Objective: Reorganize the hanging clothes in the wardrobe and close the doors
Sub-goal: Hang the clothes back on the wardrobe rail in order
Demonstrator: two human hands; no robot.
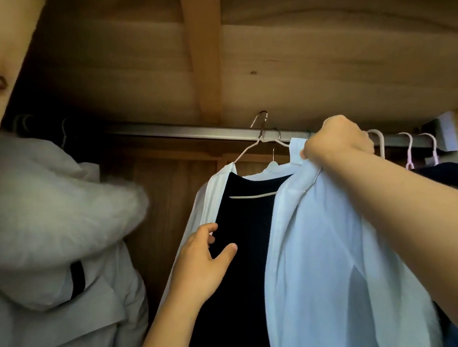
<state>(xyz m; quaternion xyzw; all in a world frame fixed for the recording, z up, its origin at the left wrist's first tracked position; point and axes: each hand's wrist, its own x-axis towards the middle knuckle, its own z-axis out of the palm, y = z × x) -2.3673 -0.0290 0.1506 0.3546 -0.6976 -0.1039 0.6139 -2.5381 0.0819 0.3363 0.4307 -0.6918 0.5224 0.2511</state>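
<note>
A white shirt (307,238) hangs open on a thin wire hanger (260,131) from the metal rail (184,132), with a dark garment (241,256) on a pale hanger inside it. My right hand (336,140) grips the shirt's collar just below the rail. Lower down, my left hand (205,256) reaches in with relaxed fingers, its fingertips touching the shirt's left front edge and its thumb over the dark garment.
A pale grey coat with a white fur hood (53,215) fills the left side. Pink hangers (410,150) and dark clothes (454,176) hang at the right end of the rail. The wooden wardrobe ceiling (294,55) is close above.
</note>
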